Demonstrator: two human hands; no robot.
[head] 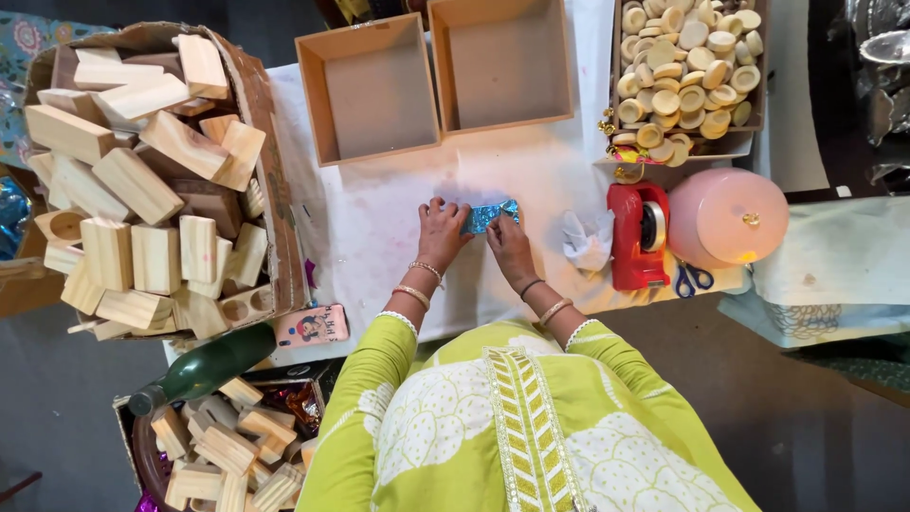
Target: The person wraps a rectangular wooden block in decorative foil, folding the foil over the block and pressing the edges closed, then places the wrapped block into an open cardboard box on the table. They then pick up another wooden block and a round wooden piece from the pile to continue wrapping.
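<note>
pinching a shiny blue wrapped block [490, 216] on the white table [379, 218], left hand [442, 232] and right hand [509, 245]

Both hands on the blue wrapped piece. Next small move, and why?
Probably reach the right hand to the red tape dispenser: both hands press the blue shiny wrapped piece flat on the white table, left hand can hold it, and the dispenser stands just beside.

A white-covered table [379, 218] carries two empty wooden boxes [368, 87], a red tape dispenser [638, 235], scissors [693, 279] and a pink lidded container [728, 216].
</note>
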